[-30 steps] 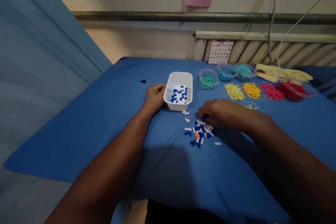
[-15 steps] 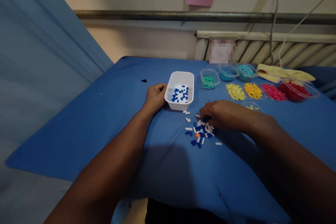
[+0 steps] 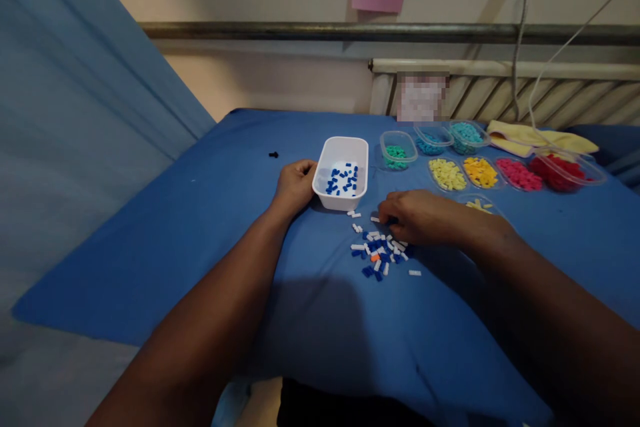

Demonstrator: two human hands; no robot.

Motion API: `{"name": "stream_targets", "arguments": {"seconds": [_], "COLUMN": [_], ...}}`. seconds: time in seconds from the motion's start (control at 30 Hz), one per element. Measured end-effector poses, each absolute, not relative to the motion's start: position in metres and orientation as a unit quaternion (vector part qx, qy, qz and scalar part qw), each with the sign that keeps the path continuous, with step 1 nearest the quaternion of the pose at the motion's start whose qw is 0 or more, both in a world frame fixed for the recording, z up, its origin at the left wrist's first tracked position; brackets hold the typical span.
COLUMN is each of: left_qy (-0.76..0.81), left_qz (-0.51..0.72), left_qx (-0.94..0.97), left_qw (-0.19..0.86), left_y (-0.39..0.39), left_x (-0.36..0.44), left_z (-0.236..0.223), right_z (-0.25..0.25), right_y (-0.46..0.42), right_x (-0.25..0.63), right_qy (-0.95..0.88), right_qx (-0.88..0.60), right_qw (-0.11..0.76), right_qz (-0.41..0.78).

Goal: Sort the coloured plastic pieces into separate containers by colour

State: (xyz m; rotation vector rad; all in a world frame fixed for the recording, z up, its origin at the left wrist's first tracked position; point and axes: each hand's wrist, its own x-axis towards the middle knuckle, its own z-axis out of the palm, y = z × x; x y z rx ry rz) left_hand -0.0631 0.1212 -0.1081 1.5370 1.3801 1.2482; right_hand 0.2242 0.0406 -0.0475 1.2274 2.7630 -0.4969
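A white rectangular tray (image 3: pixel 326 157) with several small blue pieces inside sits on the blue cloth (image 3: pixel 210 240). My left hand (image 3: pixel 294 185) grips the tray's left rim, fingers curled. In front of the tray lies a loose pile of small blue and white pieces (image 3: pixel 379 252), with one orange piece among them. My right hand (image 3: pixel 419 215) rests palm down at the pile's far right edge, its fingertips pinched together over a piece I cannot make out.
Behind the pile stand several clear shallow tubs of sorted pieces: teal (image 3: pixel 398 150), yellow (image 3: pixel 447 174), orange (image 3: pixel 480 172), pink (image 3: pixel 518 174), red (image 3: pixel 559 171). A yellow cloth (image 3: pixel 530 138) lies at the back right. A small black piece (image 3: pixel 273 155) lies far left. A radiator and rail run behind.
My right hand has drawn slightly back and up from the pile, fingertips now closer to the tray. The left hand and the tray have stayed put.
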Motion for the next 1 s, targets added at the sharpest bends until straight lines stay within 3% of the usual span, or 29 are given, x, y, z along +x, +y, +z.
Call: {"name": "stream_targets", "arguments": {"seconds": [0.37,0.6,0.83,1.0], "left_qy": [0.537,0.541,0.539,0.540], "left_qz": [0.485,0.471,0.473,0.467], "left_qx": [0.595,0.612,0.611,0.613], "left_qw": [0.350,0.333,0.335,0.338], "left_y": [0.122,0.124,0.121,0.120], "left_x": [-0.063,-0.065,-0.063,-0.062], "left_z": [-0.109,-0.112,-0.109,-0.109], "right_z": [-0.023,-0.045,-0.045,-0.044], "right_y": [0.047,0.052,0.059,0.057], "right_x": [0.250,0.249,0.205,0.192], "right_qy": [0.845,0.711,0.672,0.725], "right_qx": [0.420,0.471,0.476,0.475], "right_qw": [-0.169,-0.252,-0.422,-0.407], "right_qz": [-0.284,-0.457,-0.379,-0.288]}}
